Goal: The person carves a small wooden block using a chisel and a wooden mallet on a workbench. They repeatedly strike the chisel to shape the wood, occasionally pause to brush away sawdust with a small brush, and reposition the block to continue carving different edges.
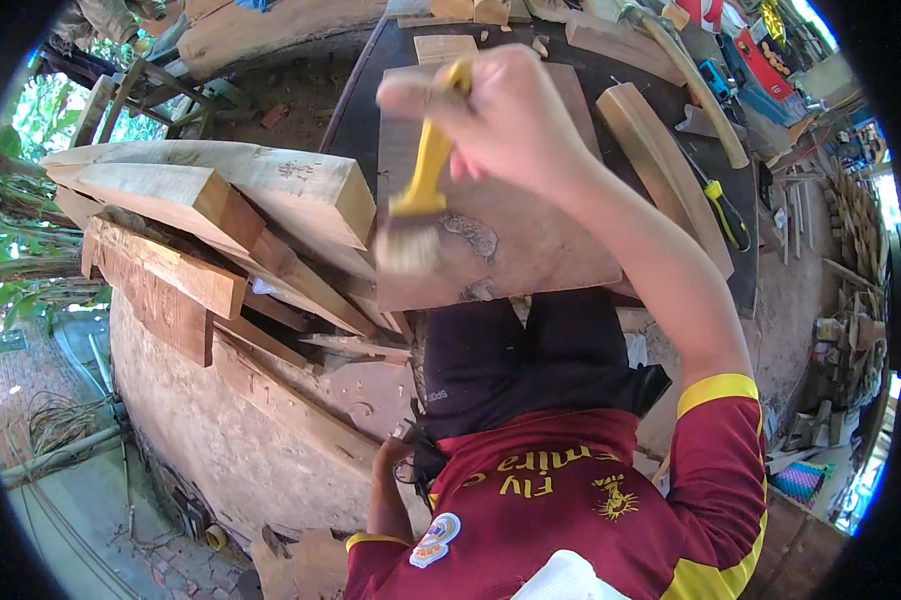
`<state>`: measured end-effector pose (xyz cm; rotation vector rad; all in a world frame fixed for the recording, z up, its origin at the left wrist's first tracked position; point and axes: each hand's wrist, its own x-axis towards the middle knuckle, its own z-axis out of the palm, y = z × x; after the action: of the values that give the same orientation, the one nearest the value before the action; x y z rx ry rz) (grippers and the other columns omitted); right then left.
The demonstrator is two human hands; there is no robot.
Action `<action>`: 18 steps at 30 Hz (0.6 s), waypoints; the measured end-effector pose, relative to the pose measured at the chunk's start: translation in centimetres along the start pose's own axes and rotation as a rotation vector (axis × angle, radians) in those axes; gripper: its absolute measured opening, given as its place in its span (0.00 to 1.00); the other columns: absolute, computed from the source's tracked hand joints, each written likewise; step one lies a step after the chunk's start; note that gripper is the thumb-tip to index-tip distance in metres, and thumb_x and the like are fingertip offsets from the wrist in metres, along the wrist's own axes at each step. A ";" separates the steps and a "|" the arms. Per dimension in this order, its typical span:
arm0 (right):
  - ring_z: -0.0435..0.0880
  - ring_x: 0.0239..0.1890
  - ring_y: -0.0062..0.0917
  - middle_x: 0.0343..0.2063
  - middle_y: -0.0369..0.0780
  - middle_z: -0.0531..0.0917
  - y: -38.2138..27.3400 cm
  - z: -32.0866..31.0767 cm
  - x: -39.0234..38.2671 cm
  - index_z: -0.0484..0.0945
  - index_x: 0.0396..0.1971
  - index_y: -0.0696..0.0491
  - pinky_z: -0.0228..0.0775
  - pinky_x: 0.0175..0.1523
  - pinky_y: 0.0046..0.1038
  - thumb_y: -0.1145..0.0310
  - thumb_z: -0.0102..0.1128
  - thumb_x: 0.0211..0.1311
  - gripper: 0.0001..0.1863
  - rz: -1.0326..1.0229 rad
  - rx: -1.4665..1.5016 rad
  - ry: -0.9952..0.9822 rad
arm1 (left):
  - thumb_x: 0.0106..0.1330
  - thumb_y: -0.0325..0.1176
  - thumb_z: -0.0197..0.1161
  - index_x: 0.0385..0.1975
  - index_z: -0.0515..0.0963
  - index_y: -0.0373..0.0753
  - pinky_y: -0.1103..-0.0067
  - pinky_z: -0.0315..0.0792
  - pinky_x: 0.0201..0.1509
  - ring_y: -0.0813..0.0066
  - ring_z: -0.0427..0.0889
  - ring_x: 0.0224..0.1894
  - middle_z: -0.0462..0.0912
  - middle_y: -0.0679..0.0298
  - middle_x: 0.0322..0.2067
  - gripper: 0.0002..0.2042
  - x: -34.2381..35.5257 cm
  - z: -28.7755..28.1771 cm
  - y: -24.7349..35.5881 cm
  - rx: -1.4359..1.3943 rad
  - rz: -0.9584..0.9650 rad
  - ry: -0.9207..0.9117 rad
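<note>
My right hand [515, 115] is closed around the yellow handle of a flat paintbrush [425, 185], bristles pointing down. The pale bristles are smeared by motion over the near left part of a flat brown wooden board [550, 245]; whether they touch it I cannot tell. A rough greyish patch marks the board beside the brush. Low at my left side, my left hand [394, 452] rests by my hip with fingers curled, next to something dark. What it holds, if anything, is hidden.
Thick timber beams [210, 195] are stacked left of the board. On the dark table's right lie a curved wooden piece [660, 165], a yellow-and-black screwdriver [725, 215] and a long wooden handle [695, 85]. Wood offcuts [445, 48] sit at the far edge.
</note>
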<state>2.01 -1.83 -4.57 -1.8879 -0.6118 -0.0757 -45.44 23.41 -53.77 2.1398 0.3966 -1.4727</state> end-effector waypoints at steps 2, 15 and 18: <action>0.74 0.07 0.20 0.04 0.38 0.72 1.2 0.0 1.6 0.71 0.06 0.55 0.65 0.14 0.21 0.41 0.61 0.54 0.33 -0.148 -0.074 0.250 | 0.50 0.44 0.64 0.37 0.81 0.35 0.70 0.78 0.35 0.65 0.85 0.36 0.84 0.52 0.30 0.20 -0.2 -0.4 0.4 0.022 -0.001 0.024; 0.75 0.14 0.10 0.10 0.35 0.76 -0.7 -3.0 1.7 0.72 0.09 0.57 0.59 0.15 0.16 0.65 0.66 0.58 0.21 -0.487 -0.120 0.030 | 0.55 0.48 0.61 0.36 0.81 0.36 0.68 0.77 0.32 0.64 0.85 0.32 0.84 0.51 0.28 0.19 0.5 2.2 -1.2 -0.081 0.015 0.078; 0.73 0.12 0.12 0.10 0.35 0.77 -0.6 -2.5 1.6 0.74 0.12 0.57 0.59 0.15 0.16 0.64 0.66 0.58 0.19 -0.580 -0.120 0.195 | 0.56 0.48 0.60 0.35 0.81 0.37 0.68 0.77 0.31 0.65 0.85 0.31 0.83 0.52 0.26 0.19 1.1 1.6 -1.2 -0.053 0.018 0.086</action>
<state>3.75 -3.29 -2.51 -1.7337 -1.0174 -0.6757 -46.86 23.46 -55.47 2.1639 0.4411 -1.3486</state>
